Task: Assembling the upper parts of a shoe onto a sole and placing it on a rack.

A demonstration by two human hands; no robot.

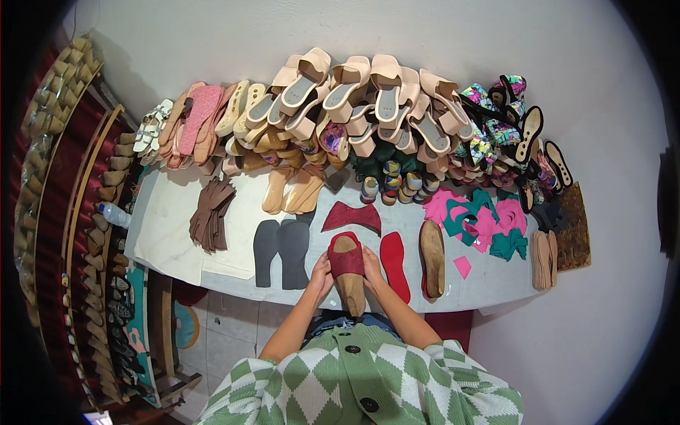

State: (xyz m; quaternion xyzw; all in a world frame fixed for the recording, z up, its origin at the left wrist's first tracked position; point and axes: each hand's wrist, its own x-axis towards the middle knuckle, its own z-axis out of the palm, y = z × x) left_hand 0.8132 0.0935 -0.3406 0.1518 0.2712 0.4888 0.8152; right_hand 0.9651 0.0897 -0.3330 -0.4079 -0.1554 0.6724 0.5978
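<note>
Between my two hands, at the near edge of the table, is a wooden shoe last (350,294) with a dark red sandal upper (346,261) wrapped over its front. My left hand (321,275) grips the upper's left side, its fingers closed. On the opposite side my right hand (372,265) grips it too, fingers closed round the edge. Just beyond lies a loose dark red upper piece (352,217). A bright red insole (395,265) rests right of my right hand, and beside it a second shoe last (432,258). Two dark grey soles (291,251) lie left of my left hand.
Heeled beige sandals (388,92) and patterned footwear are piled along the wall. Pink and green cut pieces (482,219) lie right; brown strips (212,212) lie left. Tan soles (544,260) sit at the right end. Shelves of lasts (92,283) and a water bottle (115,214) stand left.
</note>
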